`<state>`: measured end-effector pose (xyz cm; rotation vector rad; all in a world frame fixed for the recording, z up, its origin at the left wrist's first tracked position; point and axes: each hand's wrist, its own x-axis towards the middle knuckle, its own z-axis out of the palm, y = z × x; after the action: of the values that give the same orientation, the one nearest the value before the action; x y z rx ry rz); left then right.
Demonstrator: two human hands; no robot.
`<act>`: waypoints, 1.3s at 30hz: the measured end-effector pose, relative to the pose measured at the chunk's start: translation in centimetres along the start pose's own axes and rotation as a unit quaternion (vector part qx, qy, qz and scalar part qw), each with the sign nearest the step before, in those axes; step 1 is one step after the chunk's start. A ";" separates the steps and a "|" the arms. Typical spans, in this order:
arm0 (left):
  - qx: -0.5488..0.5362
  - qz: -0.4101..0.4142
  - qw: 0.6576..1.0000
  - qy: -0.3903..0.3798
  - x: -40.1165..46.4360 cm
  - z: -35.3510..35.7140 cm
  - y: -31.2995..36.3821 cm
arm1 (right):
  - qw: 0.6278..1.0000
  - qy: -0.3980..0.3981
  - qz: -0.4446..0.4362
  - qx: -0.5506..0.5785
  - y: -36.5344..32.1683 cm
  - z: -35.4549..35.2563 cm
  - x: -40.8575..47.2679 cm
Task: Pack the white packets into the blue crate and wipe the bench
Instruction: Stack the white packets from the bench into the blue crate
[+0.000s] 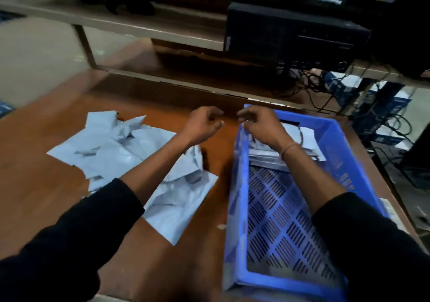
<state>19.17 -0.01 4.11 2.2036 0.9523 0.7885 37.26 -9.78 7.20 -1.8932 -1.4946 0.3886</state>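
Two black sleeves reach forward from the near edge, both forearms bare past them. On the right a blue crate stands on the brown wooden bench, its slotted floor bare in the near half, with a few white packets stacked flat at its far end. A loose heap of white packets lies on the bench to the left of the crate, some crumpled, under the left forearm. The left hand hovers beyond that heap over bare wood, fingers loosely curled and holding nothing. The right hand hangs over the crate's far left corner, above the stacked packets, fingers half bent and apparently empty; motion blur hides the fingertips. A thin band circles the right wrist. Beyond the bench stand a pale shelf frame, a black computer case and tangled cables.
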 end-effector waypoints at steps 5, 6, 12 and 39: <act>-0.126 -0.135 0.981 0.060 -2.5 -4.9 -6.4 | 0.984 -0.162 0.071 0.000 -4.0 6.5 2.2; -0.140 -0.156 0.975 0.071 -2.9 -5.6 -7.3 | 0.976 -0.197 0.090 -0.005 -4.8 7.9 2.4; -0.173 -0.189 0.963 0.089 -5.5 -9.1 -11.0 | 0.952 -0.266 0.152 -0.023 -7.7 16.0 3.8; -0.371 -0.363 0.850 0.087 -3.6 -12.1 -12.9 | 0.861 -0.160 0.270 0.401 -9.1 15.6 5.3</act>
<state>3.11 7.89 1.56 0.9991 1.1910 0.7939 22.65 1.22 2.99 -1.5327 -0.7238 1.4016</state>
